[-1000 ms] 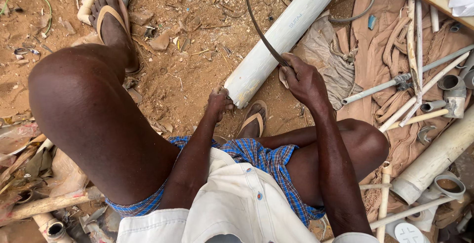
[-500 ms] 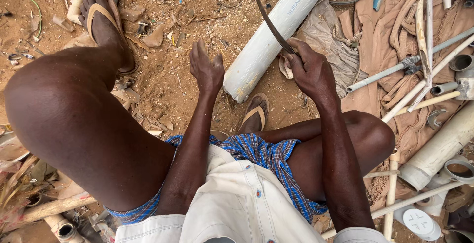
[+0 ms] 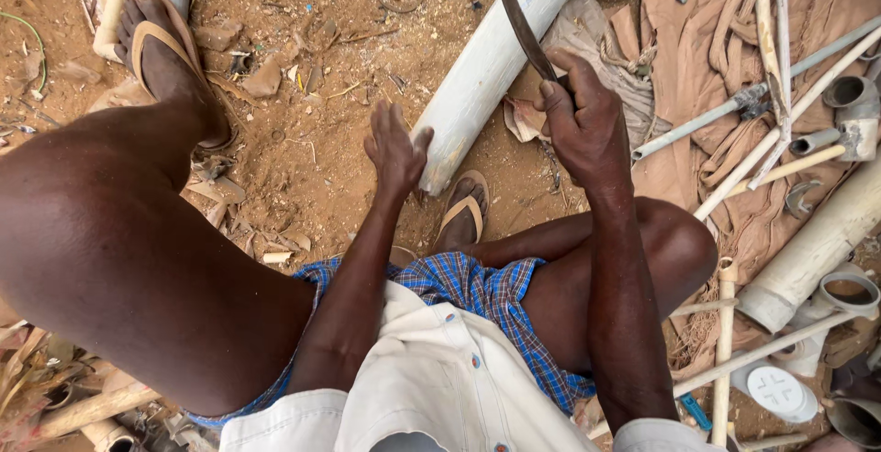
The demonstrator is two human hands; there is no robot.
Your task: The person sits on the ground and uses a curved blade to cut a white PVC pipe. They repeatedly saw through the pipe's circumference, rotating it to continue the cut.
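Observation:
I sit low on bare earth with my knees apart. My right hand [image 3: 583, 117] is closed around the end of a thin, dark, curved blade [image 3: 517, 13] that runs up and out of the top of the view. The blade crosses a thick white plastic pipe [image 3: 500, 53] lying diagonally on the ground. My left hand [image 3: 395, 147] hovers with fingers spread just left of the pipe's near end, holding nothing. The pipe's near end rests by my right foot in a tan sandal [image 3: 463, 213].
My left foot in a sandal [image 3: 161, 57] rests at the upper left beside two pale pipes. A brown cloth [image 3: 725, 94] on the right carries thin grey pipes, white pipe lengths and pipe fittings [image 3: 849, 103]. Scraps and leaves litter the dirt.
My left hand has lifted off the ground near my foot and risen beside the pipe's near end, fingers spread. My right hand stays on the blade against the pipe.

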